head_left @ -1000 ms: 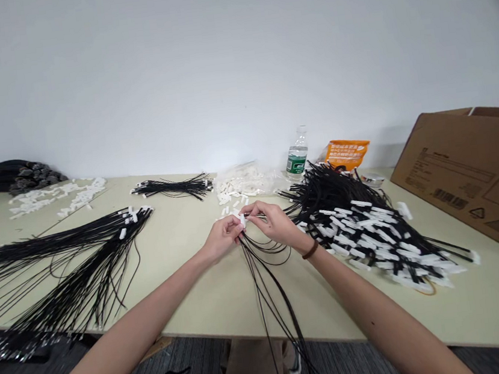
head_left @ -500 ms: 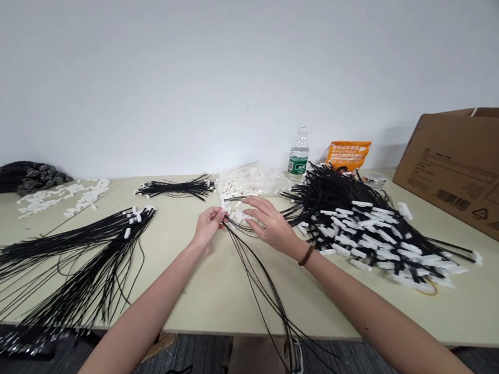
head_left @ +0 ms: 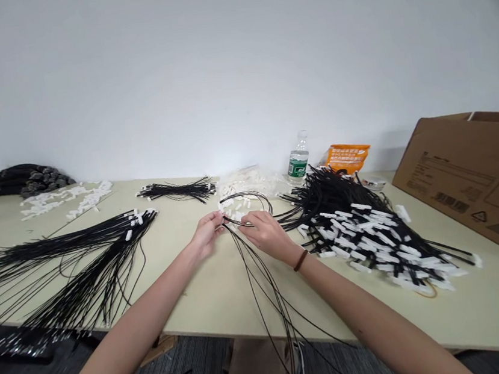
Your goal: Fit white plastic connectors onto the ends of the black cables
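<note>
Several thin black cables run from between my hands down over the table's front edge. My left hand pinches them near their upper ends. Close on its right, my right hand has its fingers closed on the cables as well. Some of the cables loop behind the fingers above small white connectors on the table. The fingertips partly hide what is gripped. To the right lies a large heap of black cables with white connectors.
Black cable bundles spread over the table's left side. A smaller bundle lies behind. Dark rolls sit at the far left. A water bottle, an orange packet and a cardboard box stand on the right.
My right hand has moved slightly left and down, and its spread fingers have closed on the cables. A cable loop now shows more clearly behind my hands.
</note>
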A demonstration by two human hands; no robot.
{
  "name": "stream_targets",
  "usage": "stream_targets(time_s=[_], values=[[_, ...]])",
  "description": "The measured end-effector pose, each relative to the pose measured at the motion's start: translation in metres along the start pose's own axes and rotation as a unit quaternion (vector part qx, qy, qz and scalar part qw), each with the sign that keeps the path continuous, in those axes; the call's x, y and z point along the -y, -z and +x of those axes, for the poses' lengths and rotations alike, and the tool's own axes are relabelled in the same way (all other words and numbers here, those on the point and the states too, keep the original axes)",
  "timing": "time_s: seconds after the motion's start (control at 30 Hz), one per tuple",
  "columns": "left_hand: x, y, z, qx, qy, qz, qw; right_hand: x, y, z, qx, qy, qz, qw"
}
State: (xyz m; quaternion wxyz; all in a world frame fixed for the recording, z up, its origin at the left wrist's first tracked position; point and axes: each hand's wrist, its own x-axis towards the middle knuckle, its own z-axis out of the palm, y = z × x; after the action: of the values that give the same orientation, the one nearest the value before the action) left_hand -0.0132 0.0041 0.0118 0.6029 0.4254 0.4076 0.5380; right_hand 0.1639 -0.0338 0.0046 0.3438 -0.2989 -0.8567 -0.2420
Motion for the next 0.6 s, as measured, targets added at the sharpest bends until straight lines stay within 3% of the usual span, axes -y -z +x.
stream_targets(time_s=[0.33, 0.6], values=[[0.004, -0.013, -0.011, 0.117, 0.023, -0.054, 0.991, 0.005, 0.001, 0.001, -0.054, 0.030, -0.034, 0.998], [0.004, -0.016, -0.015, 0.132, 0.044, -0.073, 0.988, 0.002, -0.003, -0.002, -0.037, 0.058, -0.042, 0.997]])
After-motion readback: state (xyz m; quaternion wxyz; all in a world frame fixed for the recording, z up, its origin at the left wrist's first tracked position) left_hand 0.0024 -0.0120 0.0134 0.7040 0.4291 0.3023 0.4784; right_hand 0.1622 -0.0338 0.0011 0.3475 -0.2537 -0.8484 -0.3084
